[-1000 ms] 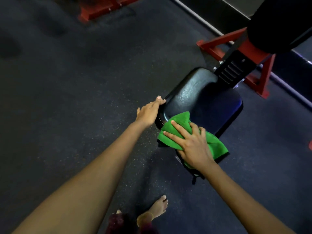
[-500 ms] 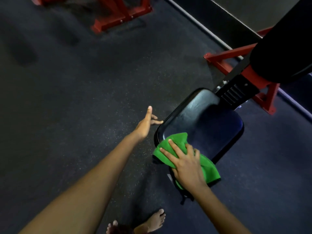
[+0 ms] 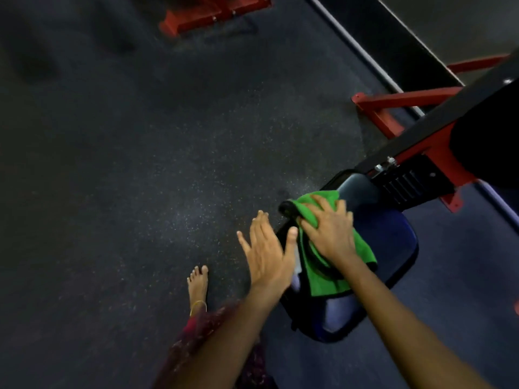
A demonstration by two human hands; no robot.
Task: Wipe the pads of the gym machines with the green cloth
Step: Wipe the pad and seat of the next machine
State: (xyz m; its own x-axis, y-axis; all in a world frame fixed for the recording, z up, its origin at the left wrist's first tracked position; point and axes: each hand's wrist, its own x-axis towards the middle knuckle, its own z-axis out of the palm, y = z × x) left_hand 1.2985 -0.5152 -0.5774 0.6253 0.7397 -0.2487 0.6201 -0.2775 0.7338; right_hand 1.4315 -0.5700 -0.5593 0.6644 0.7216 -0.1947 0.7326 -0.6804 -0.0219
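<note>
A black seat pad (image 3: 390, 242) of a red-framed gym machine lies low at the right. The green cloth (image 3: 323, 265) is draped over the pad's left edge. My right hand (image 3: 331, 228) lies flat on the cloth with spread fingers, pressing it against the pad near its left rim. My left hand (image 3: 266, 251) hovers just left of the pad with straight fingers, its thumb by the pad's edge, holding nothing. A second black pad (image 3: 488, 141) rises at the far right, partly cut off by the frame.
The machine's red frame (image 3: 393, 102) and a black adjuster bracket (image 3: 407, 183) sit behind the seat. Another red base (image 3: 213, 12) stands at the top. A wall edge (image 3: 365, 57) runs diagonally at the upper right. My bare foot (image 3: 198, 284) stands on the dark speckled floor.
My right hand slid the cloth from the pad's near end up along its left edge. My left hand came off the pad's rim and drew back beside it. The view shifted closer.
</note>
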